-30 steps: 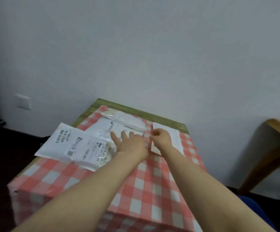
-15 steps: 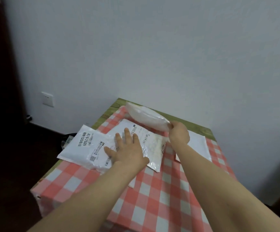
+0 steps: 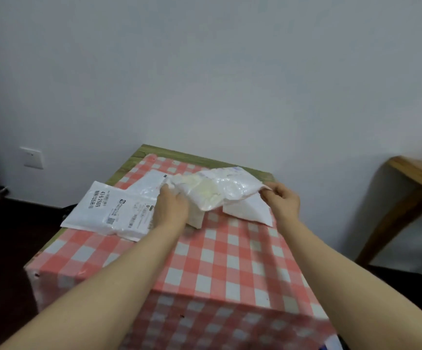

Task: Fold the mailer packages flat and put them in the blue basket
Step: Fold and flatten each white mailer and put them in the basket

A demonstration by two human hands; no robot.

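Observation:
A puffy white mailer point(image 3: 217, 189) is held just above the table between both hands. My left hand point(image 3: 170, 210) grips its left end and my right hand point(image 3: 282, 198) pinches its right corner. Under it lie more white mailers: one with a printed label point(image 3: 109, 208) at the left edge of the table, one beneath my left hand point(image 3: 149, 183), and a plain one point(image 3: 249, 212) to the right. The blue basket is not clearly in view.
The table wears a red-and-white checked cloth point(image 3: 217, 261) and stands against a white wall. A wooden table point(image 3: 417, 178) is at the right. A wall socket point(image 3: 31, 157) sits low on the left. A bit of blue point(image 3: 331, 346) shows at the bottom edge.
My right hand has carried the puffy mailer from the back of the table toward the middle. My left hand has left the flat mailers and taken hold of its other end.

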